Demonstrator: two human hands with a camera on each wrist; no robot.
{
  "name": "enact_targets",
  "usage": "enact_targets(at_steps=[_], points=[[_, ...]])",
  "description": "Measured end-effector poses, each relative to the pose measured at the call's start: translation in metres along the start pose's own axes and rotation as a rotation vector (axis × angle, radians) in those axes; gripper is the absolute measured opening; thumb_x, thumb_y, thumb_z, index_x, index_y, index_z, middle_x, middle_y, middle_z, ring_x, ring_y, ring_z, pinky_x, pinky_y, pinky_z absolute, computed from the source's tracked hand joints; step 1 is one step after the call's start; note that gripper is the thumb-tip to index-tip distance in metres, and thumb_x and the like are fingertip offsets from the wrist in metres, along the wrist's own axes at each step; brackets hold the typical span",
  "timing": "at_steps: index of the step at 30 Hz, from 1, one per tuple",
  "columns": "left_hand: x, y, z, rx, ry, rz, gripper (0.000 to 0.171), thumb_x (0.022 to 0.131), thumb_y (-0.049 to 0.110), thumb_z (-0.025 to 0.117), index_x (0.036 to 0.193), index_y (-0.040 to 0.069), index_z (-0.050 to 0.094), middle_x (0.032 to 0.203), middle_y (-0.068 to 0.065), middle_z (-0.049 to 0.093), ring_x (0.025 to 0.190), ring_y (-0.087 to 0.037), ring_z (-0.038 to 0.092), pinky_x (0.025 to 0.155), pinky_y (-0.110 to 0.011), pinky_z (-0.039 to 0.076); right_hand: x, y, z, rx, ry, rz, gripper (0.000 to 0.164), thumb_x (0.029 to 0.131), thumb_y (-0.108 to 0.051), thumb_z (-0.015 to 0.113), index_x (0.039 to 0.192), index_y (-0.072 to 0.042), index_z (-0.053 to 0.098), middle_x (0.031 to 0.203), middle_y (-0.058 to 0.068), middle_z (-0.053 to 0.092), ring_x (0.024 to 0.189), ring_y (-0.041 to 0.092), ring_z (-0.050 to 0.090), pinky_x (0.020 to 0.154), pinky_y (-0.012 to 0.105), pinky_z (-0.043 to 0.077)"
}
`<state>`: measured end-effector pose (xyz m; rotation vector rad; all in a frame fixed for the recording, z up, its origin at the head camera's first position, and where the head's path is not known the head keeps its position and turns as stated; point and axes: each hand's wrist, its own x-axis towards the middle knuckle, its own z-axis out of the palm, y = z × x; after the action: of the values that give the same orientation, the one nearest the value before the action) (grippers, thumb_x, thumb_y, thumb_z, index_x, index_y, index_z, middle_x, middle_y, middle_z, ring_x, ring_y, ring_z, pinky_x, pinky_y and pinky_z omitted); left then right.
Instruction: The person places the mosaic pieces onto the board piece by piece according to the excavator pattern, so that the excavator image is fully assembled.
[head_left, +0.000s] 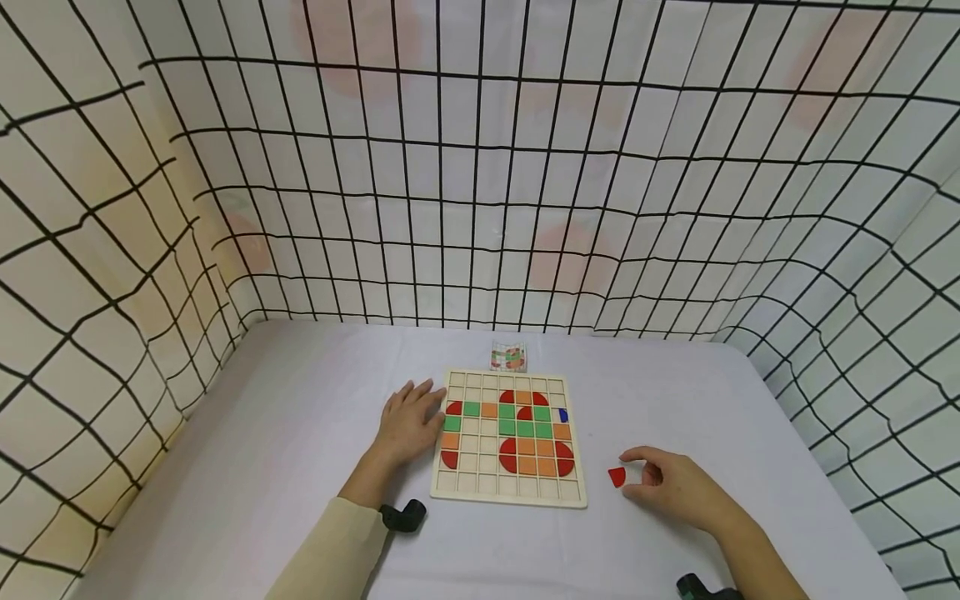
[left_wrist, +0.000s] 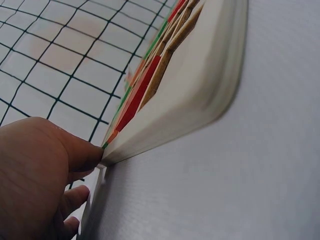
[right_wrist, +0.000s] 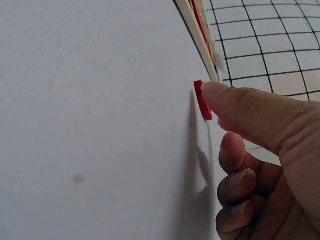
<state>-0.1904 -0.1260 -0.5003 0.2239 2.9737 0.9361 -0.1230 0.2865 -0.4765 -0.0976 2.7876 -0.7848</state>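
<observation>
A pale wooden grid board lies on the table, holding green and orange square tiles and red quarter-round tiles. My left hand rests at its left side, fingers loosely spread; in the left wrist view the thumb touches the board's edge. To the right of the board, my right hand pinches a loose red quarter-round tile between thumb and forefinger. The right wrist view shows this tile edge-on at the thumb tip, low over the cloth with a shadow beside it; the thumb hides part of it.
Behind the board lies a small picture card with a coloured pattern. A blue piece sits at the board's right edge. Black netting over white sheeting encloses the table at the back and both sides.
</observation>
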Motion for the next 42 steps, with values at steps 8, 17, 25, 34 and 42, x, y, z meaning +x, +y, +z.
enact_targets(at_steps=[8,17,25,34,42], points=[[0.0,-0.002,0.0,-0.008,0.012,0.008,0.048,0.1,0.026,0.057,0.148,0.015,0.056,0.162,-0.013,0.041,0.155,-0.042,0.024,0.125,-0.065,0.014,0.0,0.006,0.005,-0.01,0.005,0.003,0.033,0.084,-0.027,0.083,0.114,-0.023,0.07,0.073,-0.002,0.053,0.068,0.012,0.049,0.057,0.023,0.038],[0.0,0.0,0.001,-0.005,0.009,0.005,0.048,0.101,0.025,0.057,0.147,0.015,0.056,0.162,-0.013,0.042,0.155,-0.042,0.024,0.125,-0.065,0.015,0.006,0.0,0.011,-0.042,0.023,-0.024,0.023,0.085,-0.03,0.082,0.104,-0.023,0.069,0.07,-0.003,0.052,0.065,0.011,0.047,0.055,0.023,0.036],[-0.001,0.0,-0.001,-0.001,0.01,0.003,0.048,0.101,0.026,0.057,0.148,0.015,0.056,0.162,-0.013,0.042,0.155,-0.042,0.024,0.125,-0.065,0.015,0.01,-0.005,0.016,-0.056,0.024,-0.022,0.028,0.083,-0.033,0.084,0.105,-0.024,0.069,0.07,-0.003,0.051,0.065,0.011,0.047,0.054,0.023,0.036],[-0.002,0.001,-0.001,-0.002,0.01,0.002,0.048,0.101,0.026,0.057,0.147,0.014,0.056,0.162,-0.013,0.042,0.155,-0.042,0.025,0.125,-0.065,0.015,0.013,-0.013,0.018,-0.05,0.016,-0.055,0.022,0.085,-0.028,0.082,0.102,-0.023,0.069,0.069,-0.005,0.052,0.064,0.01,0.047,0.054,0.022,0.037],[-0.002,0.002,-0.002,-0.001,0.017,0.003,0.048,0.1,0.025,0.058,0.146,0.013,0.057,0.161,-0.014,0.043,0.155,-0.042,0.026,0.125,-0.065,0.016,0.016,-0.033,0.019,-0.027,0.015,-0.14,0.021,0.086,-0.031,0.081,0.102,-0.024,0.069,0.066,-0.007,0.05,0.061,0.006,0.046,0.054,0.021,0.037]])
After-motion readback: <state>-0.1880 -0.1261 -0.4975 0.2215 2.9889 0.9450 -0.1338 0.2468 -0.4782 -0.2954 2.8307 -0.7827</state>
